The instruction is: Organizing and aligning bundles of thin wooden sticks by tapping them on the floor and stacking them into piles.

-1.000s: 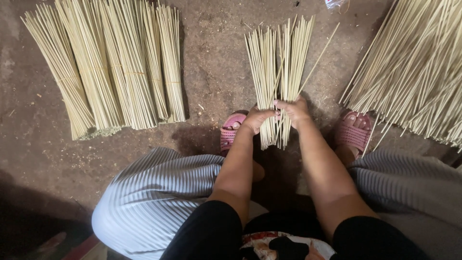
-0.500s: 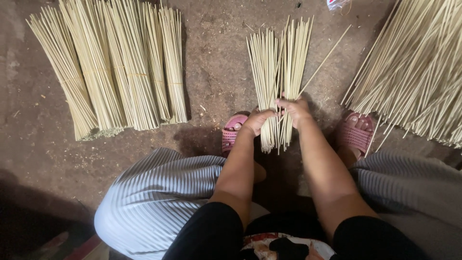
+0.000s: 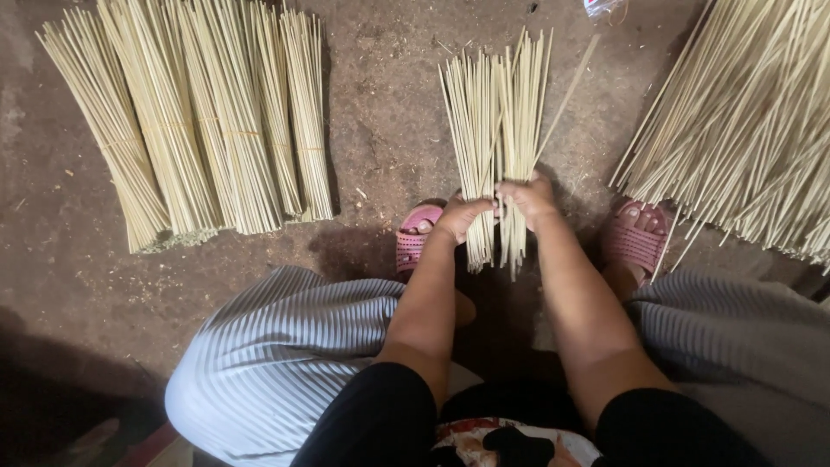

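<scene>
Bare earthen floor (image 3: 380,130), brown and scuffed, filling the view from above. At far right, a large loose heap of pale sticks (image 3: 743,130), fanned out and running off the frame edge. At upper left, tied bundles of sticks (image 3: 199,130) laid side by side, near ends roughly level, well apart from the hands. In the lower half, striped grey trousers (image 3: 277,355) over spread knees, with black sleeves (image 3: 380,424) at the bottom edge. At centre, between the feet, a small sheaf of sticks (image 3: 497,121) — far ends splayed away from the body, near ends projecting just below the hands, one stray stick angled off to the right. Left hand (image 3: 460,216) closed around the sheaf's left side; right hand (image 3: 527,197) closed around its right side, the two hands touching at the fingers. Pink sandal (image 3: 415,238) just beside the left hand — its twin, the second pink sandal (image 3: 638,238), near the edge of the loose heap.
</scene>
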